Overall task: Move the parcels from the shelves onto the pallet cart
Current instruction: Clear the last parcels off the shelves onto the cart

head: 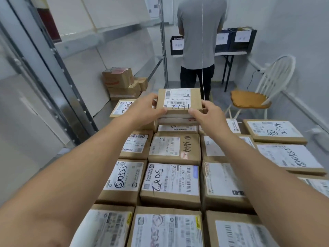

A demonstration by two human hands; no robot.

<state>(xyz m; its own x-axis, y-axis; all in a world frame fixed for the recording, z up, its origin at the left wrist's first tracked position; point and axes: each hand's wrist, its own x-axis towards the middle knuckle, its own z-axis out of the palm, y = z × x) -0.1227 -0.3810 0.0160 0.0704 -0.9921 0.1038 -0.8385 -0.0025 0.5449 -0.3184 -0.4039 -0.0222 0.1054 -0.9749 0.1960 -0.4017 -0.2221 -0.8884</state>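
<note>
Left hand (147, 108) and right hand (207, 113) pinch the parcel (179, 101) at its near corners; advise lowering it level and square onto the far-edge stack (178, 121).

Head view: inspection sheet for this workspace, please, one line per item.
Surface: cart deck hidden under rows of labelled brown cardboard parcels.
Job's things: small brown cardboard parcel marked 1512, held above the far stack; contact unclear.
Clutter: brown cardboard boxes stacked on the floor by the shelving.
Grips: left grip and right grip each hold a near corner of that parcel.
Cables: thin white cord hanging mid-view; black cable at the right wall.
Surroundings: grey metal shelving, person in grey shirt standing ahead, white spindle-back chair.
</note>
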